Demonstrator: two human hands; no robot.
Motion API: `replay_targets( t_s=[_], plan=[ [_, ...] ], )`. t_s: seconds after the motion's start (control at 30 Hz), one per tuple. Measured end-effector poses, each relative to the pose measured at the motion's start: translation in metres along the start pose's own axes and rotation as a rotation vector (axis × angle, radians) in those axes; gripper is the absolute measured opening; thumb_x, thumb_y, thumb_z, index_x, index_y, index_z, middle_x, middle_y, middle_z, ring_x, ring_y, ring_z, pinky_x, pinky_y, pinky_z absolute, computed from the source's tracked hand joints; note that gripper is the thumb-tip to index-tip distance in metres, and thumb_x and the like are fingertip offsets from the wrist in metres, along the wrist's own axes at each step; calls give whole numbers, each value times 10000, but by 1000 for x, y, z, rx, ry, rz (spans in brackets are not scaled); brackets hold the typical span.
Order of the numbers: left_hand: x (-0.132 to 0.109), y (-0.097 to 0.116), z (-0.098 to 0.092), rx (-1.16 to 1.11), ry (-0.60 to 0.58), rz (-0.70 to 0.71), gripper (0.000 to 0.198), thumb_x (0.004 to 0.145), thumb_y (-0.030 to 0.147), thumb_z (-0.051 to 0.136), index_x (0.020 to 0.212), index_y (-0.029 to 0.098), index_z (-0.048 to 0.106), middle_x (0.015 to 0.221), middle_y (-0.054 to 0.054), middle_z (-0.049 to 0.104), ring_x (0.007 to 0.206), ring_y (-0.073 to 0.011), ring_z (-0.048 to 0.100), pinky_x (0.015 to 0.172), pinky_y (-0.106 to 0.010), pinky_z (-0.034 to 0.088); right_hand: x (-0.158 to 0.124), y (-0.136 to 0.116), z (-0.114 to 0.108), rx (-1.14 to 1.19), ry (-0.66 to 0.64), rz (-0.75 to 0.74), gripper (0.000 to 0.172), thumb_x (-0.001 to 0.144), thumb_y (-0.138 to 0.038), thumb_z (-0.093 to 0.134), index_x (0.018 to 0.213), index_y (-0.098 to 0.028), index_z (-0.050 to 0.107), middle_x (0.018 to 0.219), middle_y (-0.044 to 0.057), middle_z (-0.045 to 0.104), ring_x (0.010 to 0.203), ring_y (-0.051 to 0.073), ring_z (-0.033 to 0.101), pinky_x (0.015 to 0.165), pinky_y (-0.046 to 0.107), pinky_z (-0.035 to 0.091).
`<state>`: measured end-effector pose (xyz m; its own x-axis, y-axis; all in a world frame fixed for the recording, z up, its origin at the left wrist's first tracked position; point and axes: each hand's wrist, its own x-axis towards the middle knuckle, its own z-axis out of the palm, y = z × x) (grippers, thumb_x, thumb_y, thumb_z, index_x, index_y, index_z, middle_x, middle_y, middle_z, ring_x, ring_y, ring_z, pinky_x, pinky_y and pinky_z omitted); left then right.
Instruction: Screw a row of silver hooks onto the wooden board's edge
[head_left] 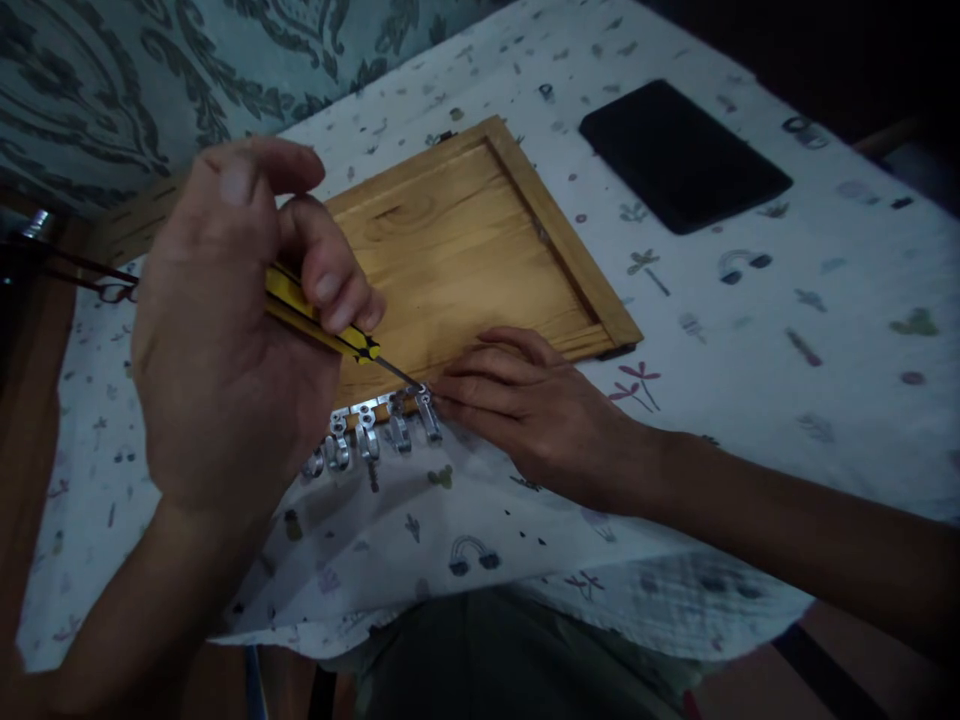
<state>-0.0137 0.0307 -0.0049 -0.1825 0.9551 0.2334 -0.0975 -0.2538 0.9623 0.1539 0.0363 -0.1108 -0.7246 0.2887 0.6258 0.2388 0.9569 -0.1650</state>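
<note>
My left hand (pixel 232 330) is closed around the yellow and black handle of a screwdriver (pixel 322 325), its index finger raised off the handle. The shaft slants down to the right, and its tip meets the end of a metal hook rail (pixel 365 408). This rail, with several silver hooks hanging from it, lies along the near edge of a framed wooden board (pixel 442 250). Fingers stretched out, my right hand (pixel 540 410) lies on the board's near edge, fingertips beside the screwdriver tip. Its thumb is hidden, and any screw under the tip is too small to make out.
A black tablet-like slab (pixel 682 155) lies on the patterned white cloth (pixel 750 400) at the upper right. At the far left sits a dark red, thin-framed object (pixel 116 290), perhaps glasses. Patterned wallpaper (pixel 180 70) rises behind the table. The cloth's near edge hangs over my lap.
</note>
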Motion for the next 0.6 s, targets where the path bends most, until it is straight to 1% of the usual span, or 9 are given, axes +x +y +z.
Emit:
replay_targets(
  t_s=[0.03, 0.13, 0.2, 0.23, 0.33, 0.4, 0.43, 0.53, 0.6],
  plan=[
    [-2, 0, 1, -4, 19, -11, 324, 965, 159, 316, 736, 169, 544, 538, 29, 296, 453, -79, 311, 450, -239, 301, 0, 0, 0, 0, 0, 0, 235, 935, -61, 414, 1034, -106, 622, 1086, 74, 712, 1022, 236, 616, 968, 502, 474],
    [-5, 2, 4, 5, 27, 5, 315, 963, 150, 321, 733, 176, 535, 503, 53, 212, 402, -63, 210, 392, -219, 223, 0, 1, 0, 7, 8, -4, 237, 942, -66, 403, 1021, -107, 623, 1081, 79, 714, 1012, 238, 625, 949, 503, 486],
    [-5, 3, 4, 8, -1, 8, 342, 967, 135, 300, 716, 177, 528, 476, 67, 144, 375, -58, 132, 357, -210, 181, 0, 1, 0, 12, 20, -8, 220, 942, -73, 419, 1025, -106, 620, 1082, 78, 716, 1009, 245, 630, 934, 506, 493],
    [-4, 3, 4, -3, -26, -4, 363, 970, 130, 279, 708, 175, 526, 480, 67, 142, 364, -55, 112, 341, -209, 158, 0, 1, 0, 12, 28, -9, 213, 940, -73, 428, 1030, -107, 618, 1087, 77, 716, 1012, 248, 631, 930, 507, 495],
    [0, 5, 2, -80, -150, -29, 369, 967, 118, 266, 727, 151, 544, 567, 47, 279, 327, -24, 132, 295, -214, 101, 0, 1, 1, 4, 36, -6, 211, 928, -54, 444, 1044, -113, 610, 1103, 75, 713, 1033, 252, 628, 938, 505, 492],
    [3, 5, 1, -115, -226, -46, 332, 958, 96, 282, 771, 131, 554, 637, 41, 341, 326, 1, 162, 289, -193, 116, 0, 1, 2, 3, 33, -2, 211, 932, -59, 442, 1051, -118, 605, 1111, 73, 710, 1043, 250, 626, 947, 504, 487],
    [4, 5, 1, -123, -236, -52, 312, 959, 98, 292, 786, 127, 550, 641, 46, 345, 331, 8, 164, 291, -178, 126, 0, 1, 2, 6, 27, -1, 211, 938, -67, 436, 1057, -120, 603, 1116, 73, 709, 1046, 249, 624, 950, 505, 485],
    [4, 5, -3, -111, -196, -45, 321, 971, 119, 265, 787, 133, 528, 634, 51, 338, 341, 10, 155, 292, -148, 151, 0, 1, 1, 20, 1, 5, 209, 949, -83, 426, 1067, -119, 595, 1126, 73, 704, 1058, 247, 616, 959, 509, 476],
    [1, 5, -13, -142, -140, -40, 324, 978, 152, 266, 804, 142, 539, 600, 55, 325, 334, 1, 151, 288, -150, 174, -1, 1, 1, 22, 2, 4, 201, 951, -91, 432, 1068, -120, 592, 1128, 76, 702, 1063, 246, 611, 961, 514, 470]
  ],
)
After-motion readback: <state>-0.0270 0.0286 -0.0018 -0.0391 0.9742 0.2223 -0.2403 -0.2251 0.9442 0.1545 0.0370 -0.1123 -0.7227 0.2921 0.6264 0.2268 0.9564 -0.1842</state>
